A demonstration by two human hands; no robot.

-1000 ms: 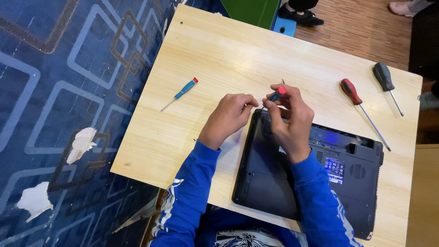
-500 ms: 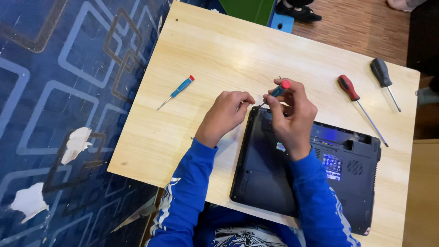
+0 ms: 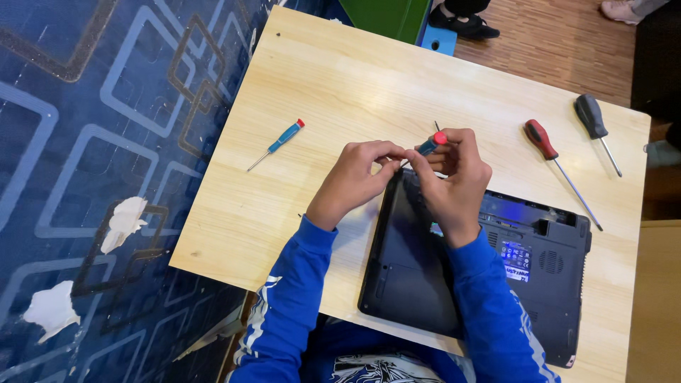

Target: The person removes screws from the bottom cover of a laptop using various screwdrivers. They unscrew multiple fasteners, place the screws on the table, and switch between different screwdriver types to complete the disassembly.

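A black laptop (image 3: 425,284) lies upside down on a light wooden table (image 3: 340,92), its far left corner under my hands. My right hand (image 3: 454,177) grips a small blue screwdriver with a red cap (image 3: 431,144), its tip hidden by my fingers near that corner. My left hand (image 3: 355,177) pinches its fingertips together right beside the screwdriver's shaft; I cannot tell whether it holds anything small.
A second small blue screwdriver (image 3: 278,142) lies on the table to the left. A red-handled screwdriver (image 3: 557,167) and a black-handled one (image 3: 596,129) lie at the right. Blue patterned carpet (image 3: 92,177) is on the left. Another person's shoe (image 3: 468,21) is beyond the table.
Both hands stay at the laptop's far left corner with the screwdriver; only slight finger movement shows.
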